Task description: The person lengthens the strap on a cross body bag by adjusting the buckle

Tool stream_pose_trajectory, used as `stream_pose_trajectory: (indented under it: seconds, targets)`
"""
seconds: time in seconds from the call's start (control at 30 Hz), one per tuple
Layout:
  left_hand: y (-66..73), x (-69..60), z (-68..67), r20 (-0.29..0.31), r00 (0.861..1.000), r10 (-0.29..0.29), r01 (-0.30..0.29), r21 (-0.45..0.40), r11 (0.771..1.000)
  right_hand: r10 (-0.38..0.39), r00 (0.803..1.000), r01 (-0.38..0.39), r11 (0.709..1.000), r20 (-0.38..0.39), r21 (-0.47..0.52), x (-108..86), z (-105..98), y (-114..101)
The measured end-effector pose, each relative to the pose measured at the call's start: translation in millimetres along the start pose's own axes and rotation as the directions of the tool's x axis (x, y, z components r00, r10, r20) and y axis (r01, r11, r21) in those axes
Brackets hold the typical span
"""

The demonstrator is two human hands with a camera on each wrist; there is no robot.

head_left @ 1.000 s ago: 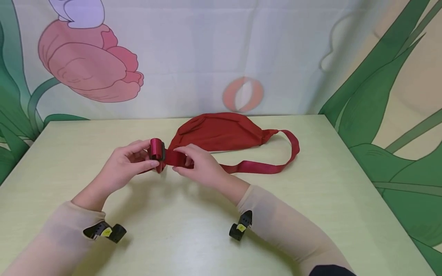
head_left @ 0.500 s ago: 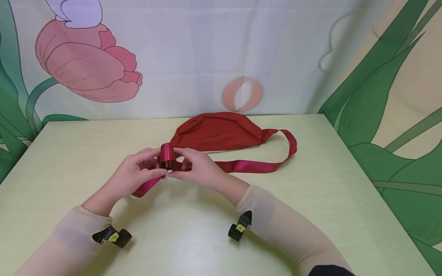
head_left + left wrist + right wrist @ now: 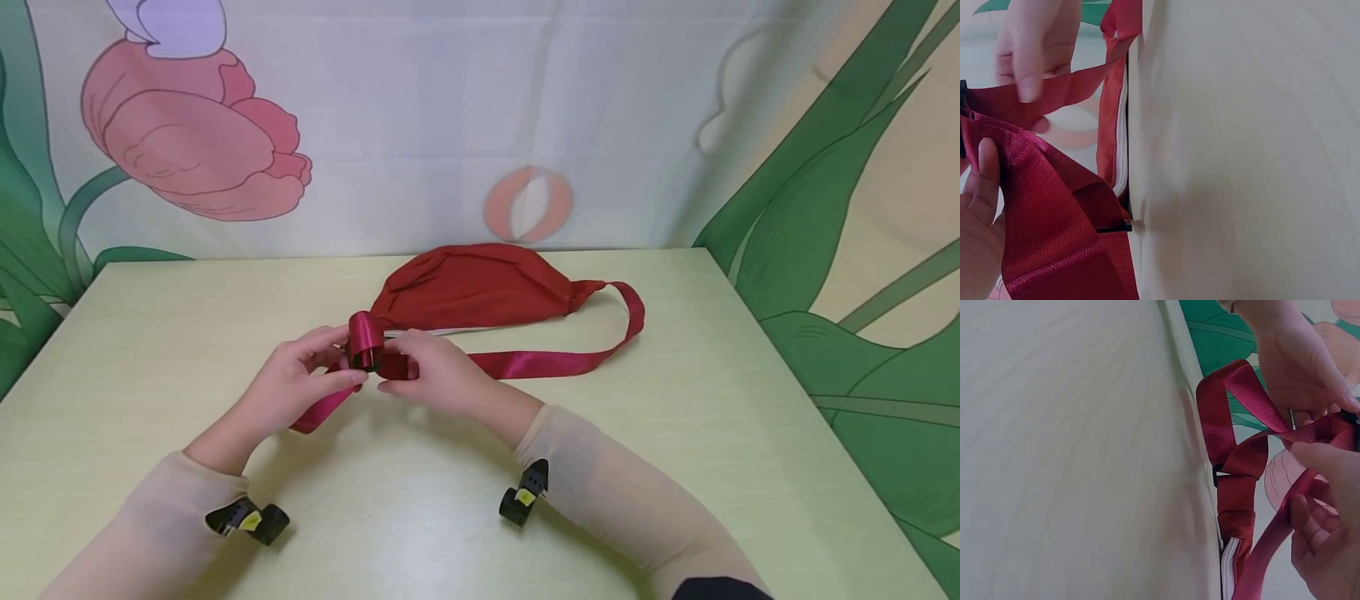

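Note:
A red waist bag [image 3: 472,287] lies on the table in the head view, its red webbing strap [image 3: 555,364] curving round on the right. My left hand [image 3: 300,375] holds a raised strap loop [image 3: 365,332] by a dark buckle, partly hidden by webbing and fingers. In the right wrist view the black buckle [image 3: 1350,417] shows at the edge. Beside it, my right hand [image 3: 442,375] pinches the strap between thumb and fingers. The left wrist view has the right hand [image 3: 1038,44] above the left hand [image 3: 982,212], with doubled webbing [image 3: 1054,219] hanging between.
A pale wooden table [image 3: 420,517] carries everything. Behind it hangs a printed cloth [image 3: 420,125] with a flower and leaves. Another black slider [image 3: 1216,475] sits on the strap near the bag's white-edged zip [image 3: 1229,562].
My left hand has moved right and slightly down with the strap loop, and a length of strap now shows below it. My right hand came close to the buckle, then drew back slightly.

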State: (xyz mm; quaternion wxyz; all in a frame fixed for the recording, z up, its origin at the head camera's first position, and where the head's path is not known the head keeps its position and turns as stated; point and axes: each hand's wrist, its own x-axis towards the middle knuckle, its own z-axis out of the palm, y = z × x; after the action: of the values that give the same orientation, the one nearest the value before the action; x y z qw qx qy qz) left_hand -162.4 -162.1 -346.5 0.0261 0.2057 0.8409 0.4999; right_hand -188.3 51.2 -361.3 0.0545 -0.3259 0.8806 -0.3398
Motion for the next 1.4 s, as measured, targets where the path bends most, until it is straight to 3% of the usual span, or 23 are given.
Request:
stream_pose_trajectory:
  seconds: [0.17, 0.4, 0.7, 0.83, 0.93, 1.0, 1.13, 1.27, 1.4]
  targets:
    - [-5.8, -0.8, 2.2, 0.012, 1.000, 0.012, -0.012, -0.051, 0.999, -0.026, 0.998, 0.037, 0.983, -0.062, 0.179, -1.0, -2.3, 0.8]
    - [-6.4, 0.0, 6.0, 0.019, 0.997, 0.072, -0.070, -0.074, 0.995, -0.044, 0.996, 0.059, 0.973, -0.071, 0.223, -0.2, -2.7, -1.3]
    - [-3.6, -0.6, 5.3, 0.014, 1.000, 0.012, -0.011, -0.041, 0.999, -0.058, 0.997, 0.052, 0.991, 0.046, 0.120, -0.4, -6.0, 3.0]
    - [-1.8, -0.5, 4.0, 0.012, 1.000, 0.000, 0.000, -0.023, 1.000, -0.005, 0.994, 0.009, 0.999, 0.111, -0.034, -0.5, -4.6, 5.5]
    - [-0.6, -0.4, 3.3, 0.005, 1.000, 0.001, -0.001, -0.019, 1.000, 0.030, 0.989, -0.006, 0.987, 0.146, -0.160, -1.2, -2.4, 7.1]
    - [-0.2, -0.2, 3.3, 0.004, 1.000, 0.001, -0.001, -0.021, 1.000, 0.026, 0.990, -0.002, 0.984, 0.137, -0.175, -1.7, -1.7, 8.4]
    - [-0.8, -0.6, 3.8, 0.014, 1.000, -0.011, 0.011, -0.040, 0.999, -0.011, 0.997, 0.014, 0.999, 0.078, -0.036, -2.3, -2.6, 10.6]
    - [-1.5, -2.6, 4.3, 0.022, 0.999, -0.028, 0.030, -0.066, 0.997, -0.037, 0.999, 0.034, 0.991, 0.021, 0.127, -3.3, -4.6, 11.4]
    - [-1.2, -3.1, 5.7, 0.019, 0.999, -0.028, 0.029, -0.067, 0.997, -0.069, 0.997, 0.071, 0.980, -0.013, 0.188, -4.4, -6.0, 9.9]
